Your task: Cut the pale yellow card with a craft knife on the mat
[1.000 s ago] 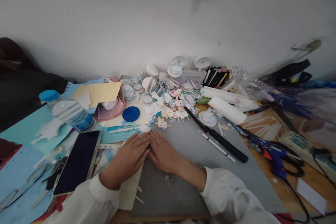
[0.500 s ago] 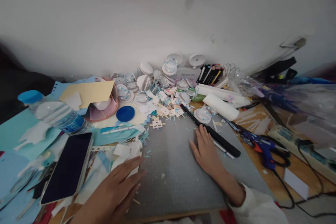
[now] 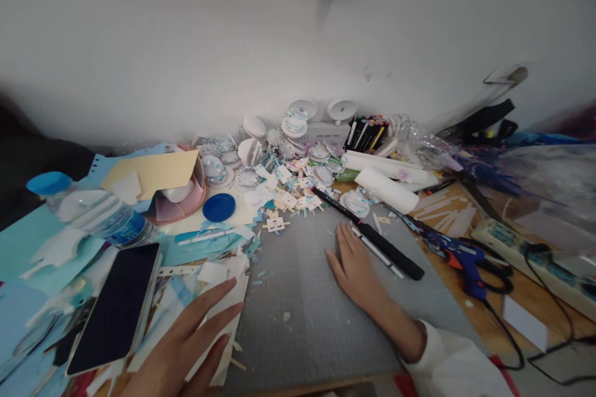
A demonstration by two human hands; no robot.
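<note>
My left hand is over the cream paper and scraps at the left edge of the grey cutting mat, its fingers spread and nothing in them. On the mat, my right hand lies palm down with fingers stretched out. Its fingertips are beside a white pen, and whether they touch it I cannot tell. Just beyond that pen lies a long black tool with a thick handle. Small paper pieces with drawn faces are heaped at the mat's far edge.
At left are a water bottle, a phone and a blue lid. Beaded white discs pile up against the wall. On the right are a blue glue gun, a power strip and loose cables.
My left hand has drawn a little left, and its fingers have spread wider. The right hand has shifted slightly left, uncovering more of the white pen. The whole view has moved slightly.
</note>
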